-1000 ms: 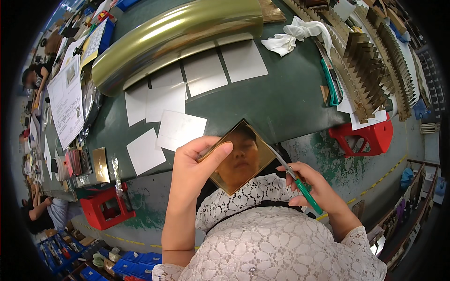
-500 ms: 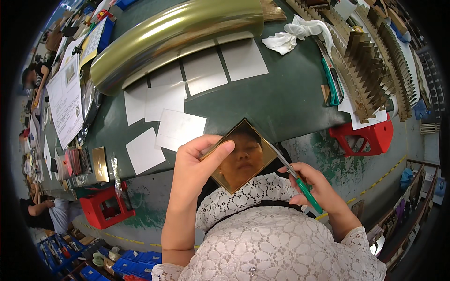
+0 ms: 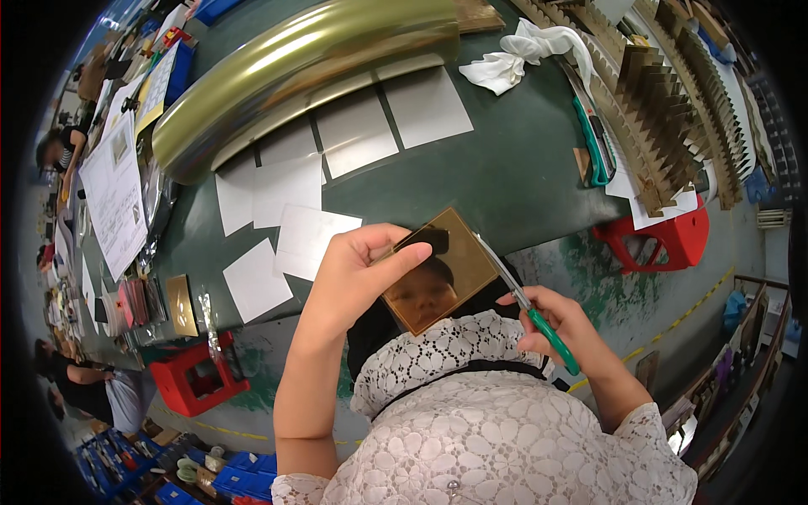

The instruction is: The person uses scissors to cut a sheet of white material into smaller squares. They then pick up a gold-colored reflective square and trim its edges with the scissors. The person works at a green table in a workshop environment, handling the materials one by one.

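Between the thumb and fingers of my left hand is a square, mirror-like gold plate, held tilted corner-up just off the table's near edge. A thin border runs around its shiny face. My right hand grips green-handled scissors, whose blades lie alongside the plate's right-hand edge. Whether the blades touch that edge I cannot tell. Several white square sheets are spread on the green table beyond my left hand.
A large gold film roll lies across the table's far side. To the right are a green cutter knife, a white cloth and toothed metal racks. Red stools stand below the table's edge; people are at the far left.
The plate has risen slightly and turned a little in my left hand. My right hand and the scissors have shifted only slightly, staying beside the plate's edge.
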{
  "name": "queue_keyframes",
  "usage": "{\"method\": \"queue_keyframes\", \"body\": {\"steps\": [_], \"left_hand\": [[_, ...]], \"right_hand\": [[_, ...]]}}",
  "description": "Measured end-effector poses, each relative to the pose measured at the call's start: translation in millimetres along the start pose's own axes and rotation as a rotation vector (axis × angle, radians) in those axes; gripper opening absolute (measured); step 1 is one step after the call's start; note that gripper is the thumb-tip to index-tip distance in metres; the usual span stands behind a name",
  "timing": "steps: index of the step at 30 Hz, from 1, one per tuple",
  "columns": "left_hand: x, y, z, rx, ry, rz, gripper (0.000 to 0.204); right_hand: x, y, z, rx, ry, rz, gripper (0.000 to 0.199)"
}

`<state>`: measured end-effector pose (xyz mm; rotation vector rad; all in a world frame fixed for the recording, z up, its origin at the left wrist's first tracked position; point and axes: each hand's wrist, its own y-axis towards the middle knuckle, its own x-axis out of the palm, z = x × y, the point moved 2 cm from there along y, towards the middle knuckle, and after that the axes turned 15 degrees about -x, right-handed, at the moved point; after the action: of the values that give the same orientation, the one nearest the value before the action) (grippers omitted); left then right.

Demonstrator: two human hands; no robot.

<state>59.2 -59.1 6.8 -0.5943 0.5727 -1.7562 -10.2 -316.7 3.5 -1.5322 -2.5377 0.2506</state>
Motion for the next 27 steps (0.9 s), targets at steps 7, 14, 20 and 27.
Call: {"method": "queue_keyframes", "body": {"steps": [7, 14, 20, 27], "left_hand": [[11, 5, 6, -0.077, 0.038, -0.082, 0.014], [17, 3, 9, -0.148, 0.127, -0.080, 0.015], [14, 7, 6, -0.146, 0.342, -0.050, 0.016], [-1, -23, 6, -0.111, 0.295, -0.144, 0.016]], "right_hand": [[-1, 3, 1, 0.000, 0.045, 0.030, 0.046], [4, 8, 2, 0.033, 0.142, 0.085, 0.041], [5, 5, 3, 0.113, 0.333, 0.033, 0.042], [-9, 4, 8, -0.037, 0.630, -0.119, 0.065]]}}
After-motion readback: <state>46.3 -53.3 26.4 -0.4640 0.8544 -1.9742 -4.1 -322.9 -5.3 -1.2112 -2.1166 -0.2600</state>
